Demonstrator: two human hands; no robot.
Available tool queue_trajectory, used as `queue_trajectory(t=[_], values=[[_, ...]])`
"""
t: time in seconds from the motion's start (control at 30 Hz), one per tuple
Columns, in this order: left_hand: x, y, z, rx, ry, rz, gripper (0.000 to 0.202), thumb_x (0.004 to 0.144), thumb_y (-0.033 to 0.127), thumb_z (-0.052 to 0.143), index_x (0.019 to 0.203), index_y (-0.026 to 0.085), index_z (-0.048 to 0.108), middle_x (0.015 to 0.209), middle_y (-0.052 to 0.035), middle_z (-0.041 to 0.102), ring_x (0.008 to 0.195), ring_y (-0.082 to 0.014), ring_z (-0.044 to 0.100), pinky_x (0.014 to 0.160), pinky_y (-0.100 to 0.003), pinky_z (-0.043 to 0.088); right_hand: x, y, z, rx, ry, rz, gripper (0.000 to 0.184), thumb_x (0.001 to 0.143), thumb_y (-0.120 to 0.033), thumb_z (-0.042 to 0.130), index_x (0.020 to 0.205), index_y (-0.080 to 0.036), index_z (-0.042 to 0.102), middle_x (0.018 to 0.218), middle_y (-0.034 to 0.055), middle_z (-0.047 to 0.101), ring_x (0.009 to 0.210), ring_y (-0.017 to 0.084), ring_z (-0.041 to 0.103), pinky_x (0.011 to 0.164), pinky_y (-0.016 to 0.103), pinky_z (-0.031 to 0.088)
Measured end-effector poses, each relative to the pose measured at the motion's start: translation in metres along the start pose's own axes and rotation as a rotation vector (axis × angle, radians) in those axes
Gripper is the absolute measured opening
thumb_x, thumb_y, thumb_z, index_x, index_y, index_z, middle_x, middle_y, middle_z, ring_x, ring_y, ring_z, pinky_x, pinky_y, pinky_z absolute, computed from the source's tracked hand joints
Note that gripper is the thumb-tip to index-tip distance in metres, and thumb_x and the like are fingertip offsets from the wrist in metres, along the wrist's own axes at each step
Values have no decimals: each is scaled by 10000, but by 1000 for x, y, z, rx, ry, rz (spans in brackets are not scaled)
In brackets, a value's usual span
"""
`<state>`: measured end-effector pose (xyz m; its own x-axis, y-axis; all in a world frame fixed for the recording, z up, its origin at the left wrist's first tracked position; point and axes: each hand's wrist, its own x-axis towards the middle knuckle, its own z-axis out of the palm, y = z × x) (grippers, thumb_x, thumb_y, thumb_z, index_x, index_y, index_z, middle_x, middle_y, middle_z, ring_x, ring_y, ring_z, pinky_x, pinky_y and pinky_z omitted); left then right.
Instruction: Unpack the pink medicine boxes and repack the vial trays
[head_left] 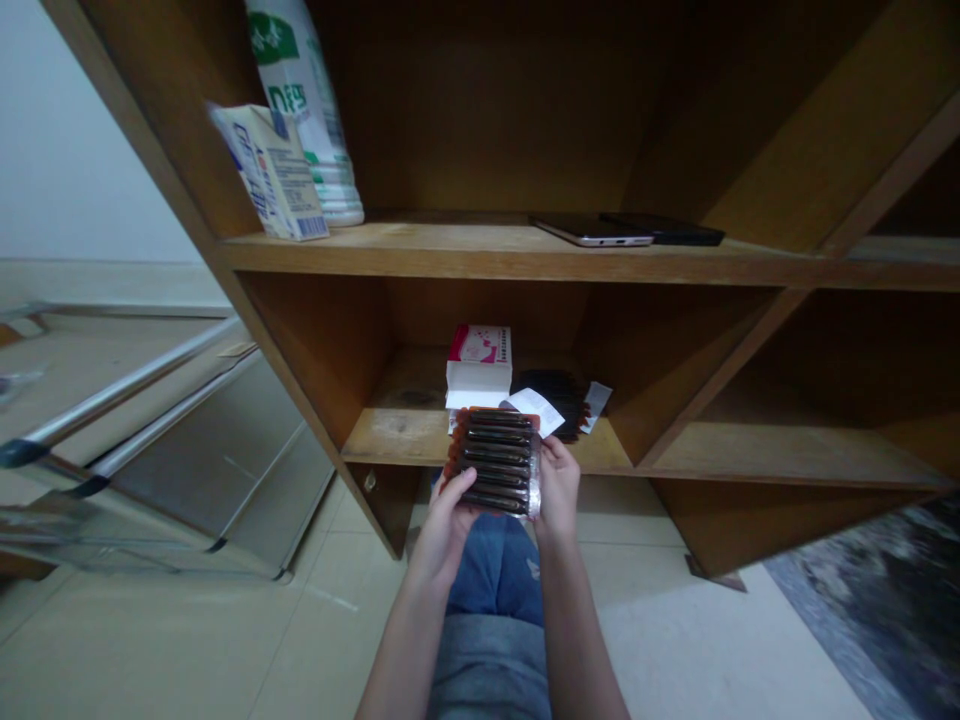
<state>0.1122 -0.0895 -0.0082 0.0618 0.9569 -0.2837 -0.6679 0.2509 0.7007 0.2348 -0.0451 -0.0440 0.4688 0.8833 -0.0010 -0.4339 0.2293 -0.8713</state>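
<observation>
Both of my hands hold a flat clear pack of dark brown vials (pixel 493 460) in front of the lower shelf (pixel 397 435) of a wooden cabinet. My left hand (pixel 444 520) grips the pack's left edge, my right hand (pixel 559 485) its right edge, fingers curled round it. Just behind the pack lie a white slip of paper (pixel 538 408) and a pink-and-white box (pixel 480 360). A dark bundle with a white tag (pixel 570 398) lies to the right of the box.
The upper shelf (pixel 465 250) carries a white-and-blue carton (pixel 274 172), a white-and-green bag (pixel 304 100) and two flat phones (pixel 626 230). A metal rack (pixel 150 420) stands at the left on the tiled floor. A dark rug (pixel 885 590) lies at the lower right.
</observation>
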Motion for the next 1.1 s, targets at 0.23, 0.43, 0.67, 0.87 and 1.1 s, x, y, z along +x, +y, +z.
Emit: queue_trajectory(t=[0.23,0.43,0.67,0.87,1.1], values=[[-2,4,0,-36,20,-27,308,628,259,717,892,118,644,874,-79,692,728,-187,656,601,-283,545,4,6,-5,150,-99,263,331,539,-315,775,807,-163,655,725,8,705,600,138,631,564,244,495],[-2,1,0,-4,7,11,379,611,269,737,949,125,644,908,-80,699,776,-207,664,641,-292,548,1,0,-1,174,-4,219,325,521,-274,787,794,-170,645,656,-12,693,526,120,606,511,221,467],[1,-4,-3,12,-3,21,459,621,282,741,1037,139,610,1003,-84,687,804,-210,667,639,-291,544,-3,-8,-1,140,44,91,313,583,-280,774,852,-170,659,649,-19,682,538,103,600,519,202,460],[2,-2,-5,42,-5,43,504,616,289,748,1075,145,600,1011,-80,684,830,-215,664,648,-287,540,5,-3,-8,202,-37,219,276,593,-290,754,826,-176,660,718,-5,691,552,107,596,509,213,468],[0,0,-4,58,-6,47,550,608,296,757,1114,156,593,1028,-84,684,891,-240,660,711,-322,542,1,-6,-10,50,72,-23,308,618,-300,754,878,-181,638,664,-27,652,525,92,564,499,205,440]])
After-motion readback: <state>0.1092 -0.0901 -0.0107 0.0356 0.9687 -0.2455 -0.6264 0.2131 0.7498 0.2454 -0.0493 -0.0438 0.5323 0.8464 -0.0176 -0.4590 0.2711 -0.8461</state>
